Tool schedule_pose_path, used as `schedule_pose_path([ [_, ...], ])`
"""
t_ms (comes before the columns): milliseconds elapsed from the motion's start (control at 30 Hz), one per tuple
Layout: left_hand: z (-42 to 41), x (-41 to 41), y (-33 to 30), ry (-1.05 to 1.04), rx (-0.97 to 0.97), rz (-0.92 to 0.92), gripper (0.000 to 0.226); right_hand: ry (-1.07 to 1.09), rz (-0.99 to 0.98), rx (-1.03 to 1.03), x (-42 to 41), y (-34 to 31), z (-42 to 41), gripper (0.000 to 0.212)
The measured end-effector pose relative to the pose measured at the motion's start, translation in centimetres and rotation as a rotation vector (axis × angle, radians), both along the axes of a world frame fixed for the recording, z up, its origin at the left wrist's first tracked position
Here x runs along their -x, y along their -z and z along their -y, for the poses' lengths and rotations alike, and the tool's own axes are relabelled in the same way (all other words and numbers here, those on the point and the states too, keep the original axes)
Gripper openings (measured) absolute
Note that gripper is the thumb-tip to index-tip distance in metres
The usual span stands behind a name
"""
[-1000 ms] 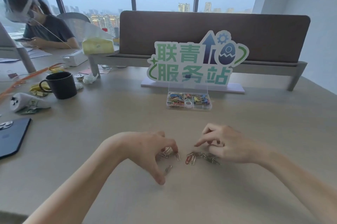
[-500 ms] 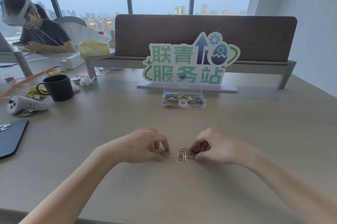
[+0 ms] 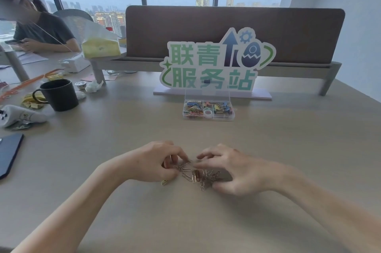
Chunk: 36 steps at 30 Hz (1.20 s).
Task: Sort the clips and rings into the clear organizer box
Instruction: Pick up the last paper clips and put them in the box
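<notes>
A small pile of metal paper clips (image 3: 199,175), silver with one orange, lies on the table near its front edge. My left hand (image 3: 158,161) sits at the pile's left side, its fingertips pinching a few clips, and a yellow clip (image 3: 164,182) pokes out under its palm. My right hand (image 3: 235,168) curls over the pile from the right, fingers above and thumb below the clips. The clear organizer box (image 3: 231,117) stands farther back at centre with its lid raised. It holds coloured paper clips, binder clips and a white ring.
A green-lettered sign (image 3: 212,67) on a white base stands right behind the box, with a brown divider panel (image 3: 288,32) behind it. At left are a black mug (image 3: 59,95), a white controller (image 3: 18,115) and a dark tablet (image 3: 8,153). A person sits at the far left.
Both hands have closed in on the clips and drawn the scattered ones together into one pile between them. The box has not moved.
</notes>
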State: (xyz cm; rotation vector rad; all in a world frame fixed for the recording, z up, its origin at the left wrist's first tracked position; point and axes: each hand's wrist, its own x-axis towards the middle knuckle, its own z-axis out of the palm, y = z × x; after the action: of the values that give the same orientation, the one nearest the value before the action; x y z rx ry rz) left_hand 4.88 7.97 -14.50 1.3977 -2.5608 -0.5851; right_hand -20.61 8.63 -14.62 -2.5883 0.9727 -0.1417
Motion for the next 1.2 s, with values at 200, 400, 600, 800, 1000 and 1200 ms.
schedule_pose_path([
  [200, -0.8, -0.1, 0.0, 0.039, -0.052, 0.02, 0.057, -0.075, -0.032, 0.094, 0.3, -0.5, -1.0, 0.042],
  [400, -1.2, -1.1, -0.5, 0.074, -0.022, 0.019, 0.039, -0.006, 0.01, 0.08, 1.8, -0.9, -1.7, 0.027],
  [600, -2.1, -1.2, -0.9, 0.141, -0.075, 0.006, 0.076, -0.08, -0.086, 0.007, 2.5, -1.3, -1.3, 0.05],
  [800, -2.4, -1.2, -0.6, 0.259, 0.053, 0.166, 0.063, -0.173, -0.114, 0.125, 3.2, -1.0, -1.5, 0.041],
  [1000, -1.8, -1.2, -0.4, 0.235, 0.087, 0.03, 0.031, -0.105, -0.1, 0.211, 3.7, -0.2, -1.5, 0.036],
  [1200, -2.0, -1.2, -0.3, 0.145, 0.085, -0.017, 0.022, -0.025, -0.017, 0.141, 3.5, -0.2, -1.0, 0.018],
])
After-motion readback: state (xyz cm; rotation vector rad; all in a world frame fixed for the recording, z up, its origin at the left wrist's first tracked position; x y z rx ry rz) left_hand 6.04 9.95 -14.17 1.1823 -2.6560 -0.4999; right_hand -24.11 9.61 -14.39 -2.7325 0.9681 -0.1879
